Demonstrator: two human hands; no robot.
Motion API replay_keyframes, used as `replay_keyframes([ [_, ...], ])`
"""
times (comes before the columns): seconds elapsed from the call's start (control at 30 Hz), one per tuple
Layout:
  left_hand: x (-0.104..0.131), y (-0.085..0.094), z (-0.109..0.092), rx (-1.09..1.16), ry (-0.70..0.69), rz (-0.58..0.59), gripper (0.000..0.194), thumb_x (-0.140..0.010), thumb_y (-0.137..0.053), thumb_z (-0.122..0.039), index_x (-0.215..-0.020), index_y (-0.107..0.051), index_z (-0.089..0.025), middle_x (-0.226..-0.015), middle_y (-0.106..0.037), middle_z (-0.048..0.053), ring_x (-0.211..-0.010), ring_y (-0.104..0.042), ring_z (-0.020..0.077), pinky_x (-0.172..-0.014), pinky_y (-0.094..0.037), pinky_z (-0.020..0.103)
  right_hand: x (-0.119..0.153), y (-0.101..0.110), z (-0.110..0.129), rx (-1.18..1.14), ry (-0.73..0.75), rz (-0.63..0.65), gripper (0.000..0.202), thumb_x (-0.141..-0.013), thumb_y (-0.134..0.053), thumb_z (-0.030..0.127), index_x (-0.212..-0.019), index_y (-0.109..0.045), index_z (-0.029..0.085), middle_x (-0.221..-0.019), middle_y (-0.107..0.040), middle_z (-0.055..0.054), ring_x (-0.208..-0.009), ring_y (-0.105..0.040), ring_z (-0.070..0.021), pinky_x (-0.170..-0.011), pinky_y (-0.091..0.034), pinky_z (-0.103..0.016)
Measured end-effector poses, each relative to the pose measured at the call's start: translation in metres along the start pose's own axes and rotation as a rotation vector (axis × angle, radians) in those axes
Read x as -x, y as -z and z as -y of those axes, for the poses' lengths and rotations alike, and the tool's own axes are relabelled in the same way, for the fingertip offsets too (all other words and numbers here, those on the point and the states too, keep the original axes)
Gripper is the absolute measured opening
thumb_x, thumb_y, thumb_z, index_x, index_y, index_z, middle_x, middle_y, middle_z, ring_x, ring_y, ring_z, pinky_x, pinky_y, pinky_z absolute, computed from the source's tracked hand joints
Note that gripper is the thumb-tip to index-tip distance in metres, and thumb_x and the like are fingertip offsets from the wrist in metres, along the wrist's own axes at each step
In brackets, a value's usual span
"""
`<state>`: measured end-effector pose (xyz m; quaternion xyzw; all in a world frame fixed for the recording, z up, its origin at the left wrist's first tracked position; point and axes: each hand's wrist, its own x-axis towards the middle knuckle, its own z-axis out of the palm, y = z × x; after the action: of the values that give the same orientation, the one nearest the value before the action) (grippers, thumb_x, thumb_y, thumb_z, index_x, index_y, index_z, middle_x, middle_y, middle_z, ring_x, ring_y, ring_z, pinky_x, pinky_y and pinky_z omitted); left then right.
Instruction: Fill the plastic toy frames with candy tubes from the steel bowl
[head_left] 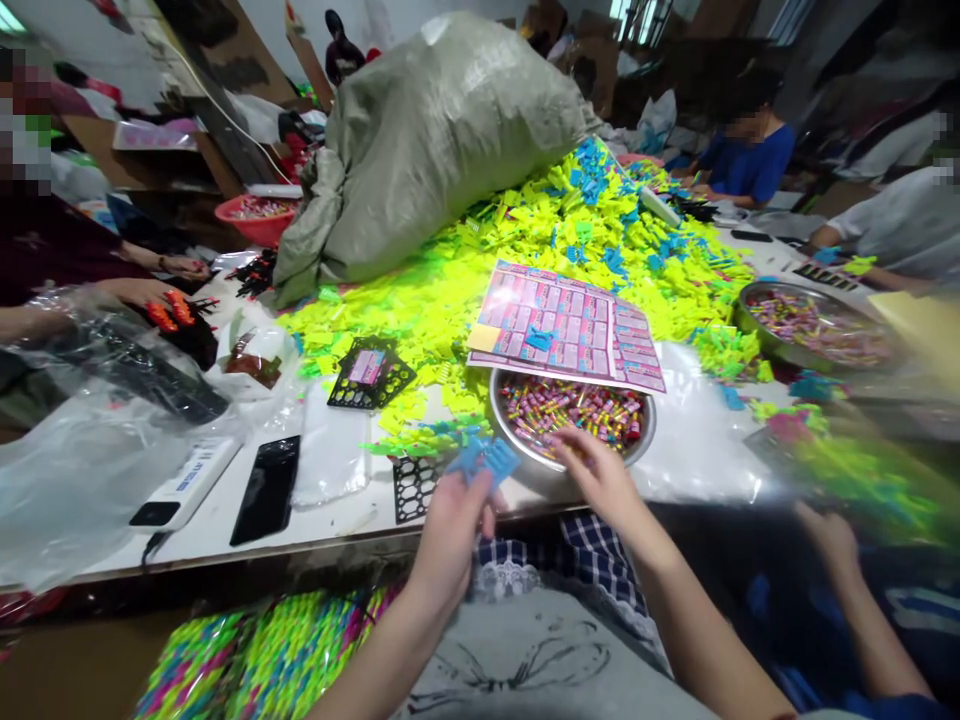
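Observation:
Blue plastic pieces (487,458) are gripped between the fingers and thumb of my left hand (459,520), just above the table's front edge. My right hand (600,480) reaches over the near rim of a metal bowl (651,440) full of small colourful tubes (574,410). Its fingers are bent together at the tubes; whether they hold one is too small to tell. Pink printed sheets (566,325) lie over the bowl's far side, with a small blue piece on top. A black perforated plate (412,488) lies left of my left hand.
A large grey sack (465,140) rests on a heap of yellow-green pieces (405,330). To the left are a black phone (266,490), a white power strip (199,485) and clear bags (334,450). Another metal bowl (810,325) stands right. Several people sit around the table.

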<state>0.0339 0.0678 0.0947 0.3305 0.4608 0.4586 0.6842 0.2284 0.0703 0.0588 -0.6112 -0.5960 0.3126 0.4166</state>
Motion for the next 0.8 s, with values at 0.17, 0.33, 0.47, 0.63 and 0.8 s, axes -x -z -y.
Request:
replay_keyframes([
  [0.17,0.002,0.01,0.006,0.114,0.052,-0.136,0.028,-0.066,-0.067,-0.039,-0.079,-0.055,-0.016,-0.065,-0.06,-0.003,-0.05,-0.049,0.0061,-0.051,-0.04,0.018,-0.036,0.023,-0.068,0.741,-0.101,0.138,0.018,-0.081,-0.053,0.024,-0.089,-0.067,0.017,-0.093,-0.064,-0.01,-0.093,-0.056,-0.0248,-0.08,-0.035,-0.036],
  [0.33,0.003,0.018,0.001,0.013,-0.003,-0.226,0.035,-0.061,-0.071,-0.033,-0.088,-0.059,-0.014,-0.084,-0.066,0.002,-0.075,-0.058,0.01,-0.074,-0.043,0.02,-0.068,0.018,-0.072,0.76,-0.022,0.089,0.032,-0.079,-0.053,0.018,-0.11,-0.06,0.022,-0.11,-0.057,-0.009,-0.103,-0.047,-0.0251,-0.084,-0.028,-0.036],
  [0.47,0.007,0.026,-0.003,-0.065,-0.004,-0.235,0.037,-0.058,-0.072,-0.03,-0.088,-0.058,-0.014,-0.084,-0.067,0.003,-0.079,-0.059,0.0136,-0.079,-0.043,0.024,-0.101,0.014,-0.064,0.72,-0.001,-0.006,0.033,-0.077,-0.05,0.01,-0.106,-0.063,0.02,-0.108,-0.055,-0.013,-0.106,-0.041,-0.0283,-0.086,-0.023,-0.039],
  [0.63,0.012,0.035,-0.003,-0.091,0.009,-0.183,0.038,-0.058,-0.073,-0.028,-0.089,-0.054,-0.016,-0.087,-0.066,0.004,-0.081,-0.06,0.0154,-0.077,-0.044,0.026,-0.118,0.017,-0.06,0.516,-0.018,-0.092,0.012,-0.072,-0.055,0.015,-0.076,-0.066,0.015,-0.089,-0.055,-0.012,-0.1,-0.042,-0.0289,-0.083,-0.027,-0.039],
  [0.8,0.008,0.031,-0.005,-0.047,-0.07,-0.178,0.048,-0.061,-0.07,-0.025,-0.101,-0.045,-0.02,-0.085,-0.064,0.001,-0.08,-0.06,0.0125,-0.078,-0.043,0.024,-0.091,0.021,-0.038,0.141,-0.077,-0.107,0.025,-0.082,-0.038,0.037,-0.087,-0.054,0.017,-0.068,-0.052,-0.003,-0.064,-0.049,-0.0166,-0.06,-0.039,-0.029],
])
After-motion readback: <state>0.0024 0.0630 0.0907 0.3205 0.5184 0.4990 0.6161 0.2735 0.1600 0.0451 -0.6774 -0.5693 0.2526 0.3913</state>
